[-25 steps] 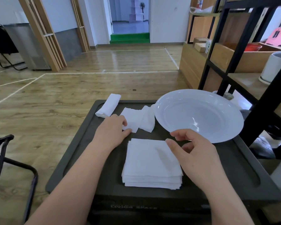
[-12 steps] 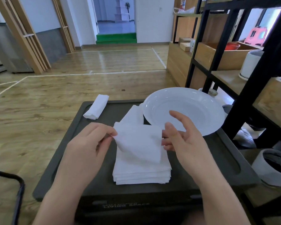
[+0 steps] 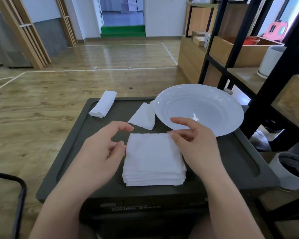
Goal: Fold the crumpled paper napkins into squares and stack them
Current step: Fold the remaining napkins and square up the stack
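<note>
A stack of folded white napkin squares [image 3: 154, 161] lies in the middle of the dark box lid [image 3: 231, 163]. My left hand [image 3: 100, 152] sits at the stack's left edge, fingers relaxed, fingertips touching the top napkin's side. My right hand [image 3: 195, 144] is at the stack's far right corner, fingers loosely curled, touching the top napkin's corner. One loose napkin [image 3: 142, 117] lies beyond the stack, partly under the plate. A rolled napkin [image 3: 103, 104] lies at the lid's far left corner.
A large white plate [image 3: 205, 100] covers the lid's far right part. Black shelving [image 3: 259, 80] with wooden boards stands close on the right, a white pot [image 3: 293, 171] below it. A black chair frame [image 3: 19, 190] is at the lower left. Wooden floor lies beyond.
The napkin I held up between both hands half a second ago now lies flat on top of the stack. Both hands have come down to the stack's edges.
</note>
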The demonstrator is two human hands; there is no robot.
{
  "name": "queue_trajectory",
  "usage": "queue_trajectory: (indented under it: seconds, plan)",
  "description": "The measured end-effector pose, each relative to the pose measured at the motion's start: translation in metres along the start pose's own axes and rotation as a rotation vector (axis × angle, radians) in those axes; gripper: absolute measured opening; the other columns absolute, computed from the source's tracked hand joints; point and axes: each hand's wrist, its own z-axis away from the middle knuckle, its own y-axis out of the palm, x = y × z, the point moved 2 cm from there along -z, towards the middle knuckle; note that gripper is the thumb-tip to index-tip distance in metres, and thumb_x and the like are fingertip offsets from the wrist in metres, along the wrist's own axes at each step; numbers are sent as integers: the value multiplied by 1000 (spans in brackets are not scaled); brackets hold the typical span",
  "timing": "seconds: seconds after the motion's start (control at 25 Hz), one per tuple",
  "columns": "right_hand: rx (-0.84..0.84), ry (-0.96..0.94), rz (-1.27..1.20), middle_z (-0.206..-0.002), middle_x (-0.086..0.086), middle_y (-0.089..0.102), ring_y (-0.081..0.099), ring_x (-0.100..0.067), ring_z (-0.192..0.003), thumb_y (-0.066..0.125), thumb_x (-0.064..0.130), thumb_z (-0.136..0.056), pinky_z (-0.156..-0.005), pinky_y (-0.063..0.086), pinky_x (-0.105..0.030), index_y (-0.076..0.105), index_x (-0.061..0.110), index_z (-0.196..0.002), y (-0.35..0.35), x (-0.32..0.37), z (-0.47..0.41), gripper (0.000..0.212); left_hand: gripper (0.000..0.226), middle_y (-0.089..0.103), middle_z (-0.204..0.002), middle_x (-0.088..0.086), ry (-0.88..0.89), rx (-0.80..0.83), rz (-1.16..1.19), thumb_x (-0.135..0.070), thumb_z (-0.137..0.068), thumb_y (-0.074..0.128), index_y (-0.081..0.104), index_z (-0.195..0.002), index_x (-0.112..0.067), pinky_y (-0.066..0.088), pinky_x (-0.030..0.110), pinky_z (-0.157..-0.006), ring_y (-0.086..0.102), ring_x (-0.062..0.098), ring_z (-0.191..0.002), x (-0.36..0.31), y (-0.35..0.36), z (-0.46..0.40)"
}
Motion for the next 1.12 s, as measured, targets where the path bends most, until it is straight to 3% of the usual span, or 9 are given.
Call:
queue_trajectory:
  seconds: [0.16,0.36,0.48,0.6,0.76,0.88,1.04,1.12]
  plan:
    - [-46,-47,114,-80,18,71,59,10,-75,62,13,-88,-68,38,2,65,39,-109,9,-2,-7,33,14,69,-75,-20,-112,-66,20,-37,-83,64,59,-93,-46,40,16,-58,65,-1,-62,-4,6,-1]
    - [-56,-107,389,-90,20,58,49,16,-73,68,25,-82,-65,34,4,66,38,-101,0,-1,-4,24,13,55,-102,-29,-30,-61,-111,-37,-75,73,66,-84,-43,38,7,-63,58,-1,-75,3,14,-6]
    - [105,-111,543,-87,22,48,43,19,-81,70,33,-77,-62,35,0,62,42,-84,-8,5,1,13,19,52,-100,-32,-3,19,-110,-44,-71,69,65,-89,-47,40,8,-63,52,-3,-83,5,19,-9]
    - [266,-46,545,-81,19,49,45,17,-77,71,32,-77,-66,34,2,63,43,-89,-11,5,4,18,20,49,-96,-41,-23,91,-131,-44,-73,70,65,-91,-49,39,9,-61,51,-9,-82,12,22,-13]
    - [299,1,577,-77,20,46,48,11,-68,67,31,-81,-60,38,-3,64,41,-98,-7,3,5,20,18,57,-90,-24,-60,176,-164,-43,-76,71,65,-91,-49,40,11,-64,51,-7,-84,17,26,-18]
    - [306,-31,671,-81,23,45,42,9,-67,64,34,-83,-57,33,-6,63,42,-101,-4,6,4,20,16,58,-83,-18,-100,259,-214,-49,-71,72,66,-85,-49,39,13,-60,51,-10,-78,15,20,-27]
    - [327,-42,641,-83,23,46,43,9,-67,66,35,-82,-64,36,-3,62,42,-100,-5,8,4,20,23,64,-79,-21,-190,7,-204,-54,-72,69,67,-86,-35,41,20,-59,57,-3,-73,10,17,-75]
    - [336,-69,634,-89,24,48,44,10,-73,65,35,-81,-63,35,-5,60,43,-100,-6,8,5,21,35,64,-91,-11,-229,36,-382,-49,-78,68,64,-95,-20,44,26,-64,59,10,-83,9,29,-105]
